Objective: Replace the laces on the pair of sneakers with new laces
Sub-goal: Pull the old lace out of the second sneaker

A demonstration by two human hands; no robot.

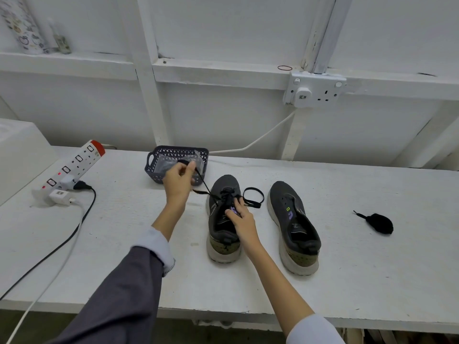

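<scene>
Pinches the end of a flat black shoelace point(206, 187) between thumb and forefinger of the left hand point(177, 181), remaining fingers curled in, lifted off the table just in front of a slate-blue plastic lattice basket point(179, 150). Holds that lace taut, slanting down to the front eyelets of a half-laced dark grey mesh sneaker point(226, 182). Steadies this shoe with the right hand point(242, 219): thumb on one side of the tongue, bent fingers on the other, clasping it over the crossed lacing. Beside those fingers, a slack loop of the same lace on the white painted tabletop point(360, 269), between this shoe and an unlaced dark grey mesh sneaker point(283, 197) standing parallel, toes pointing away. Farther right, well apart, a bunched black lace bundle point(381, 223). Inside the basket, crinkled clear plastic wrapping point(162, 165). At far left, a white multi-socket power strip point(74, 165).
</scene>
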